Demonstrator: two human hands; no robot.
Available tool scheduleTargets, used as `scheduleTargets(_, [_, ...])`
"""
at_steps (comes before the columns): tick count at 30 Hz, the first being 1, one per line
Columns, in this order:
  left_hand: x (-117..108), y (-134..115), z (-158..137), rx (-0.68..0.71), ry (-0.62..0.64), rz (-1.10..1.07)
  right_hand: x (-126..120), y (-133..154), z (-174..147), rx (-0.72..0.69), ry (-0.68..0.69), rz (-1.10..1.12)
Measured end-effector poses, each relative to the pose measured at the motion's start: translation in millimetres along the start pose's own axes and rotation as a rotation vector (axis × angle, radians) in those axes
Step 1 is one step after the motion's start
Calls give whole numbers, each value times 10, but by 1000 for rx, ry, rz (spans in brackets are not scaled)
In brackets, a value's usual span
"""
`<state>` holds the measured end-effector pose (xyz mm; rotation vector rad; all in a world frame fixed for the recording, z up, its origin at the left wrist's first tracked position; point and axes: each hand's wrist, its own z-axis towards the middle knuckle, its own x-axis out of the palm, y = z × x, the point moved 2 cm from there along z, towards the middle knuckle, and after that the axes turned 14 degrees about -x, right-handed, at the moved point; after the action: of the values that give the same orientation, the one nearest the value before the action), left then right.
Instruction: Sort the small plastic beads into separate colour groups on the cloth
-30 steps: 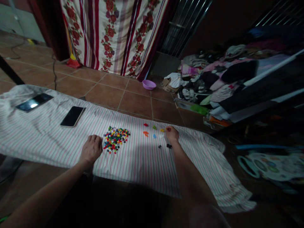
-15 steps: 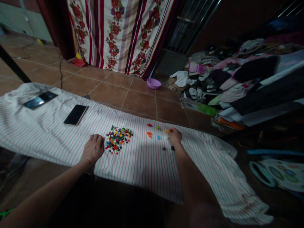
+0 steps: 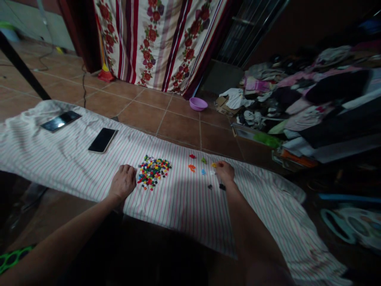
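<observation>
A pile of small bead-like pieces in many colours lies on a striped cloth. My left hand rests on the cloth just left of the pile, fingers loosely laid down, holding nothing visible. To the right, my right hand has its fingertips pinched together at the small yellow pieces; what is between them is mostly hidden. Around it sit small single-colour groups: red, orange, green, light blue, white, dark grey and black.
A dark phone and a shiny dark tablet-like slab lie on the cloth's left part. Beyond are a tiled floor, a purple basin and a floral curtain. Heaped clothes fill the right side.
The whole view has shifted slightly, so things appear further right. My right hand stays at the yellow group, and my left hand remains beside the pile.
</observation>
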<state>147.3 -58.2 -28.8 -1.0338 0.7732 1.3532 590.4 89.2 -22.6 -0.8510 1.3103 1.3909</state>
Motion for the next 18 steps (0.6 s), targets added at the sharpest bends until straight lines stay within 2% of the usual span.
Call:
scheduleTargets(10, [-15,21,-13,29,-15,6,-122,213,-22,-45,-92,114])
scheduleTargets(18, [-7,22,-15,29,-6,-10,-307,54,-109,123,-308,233])
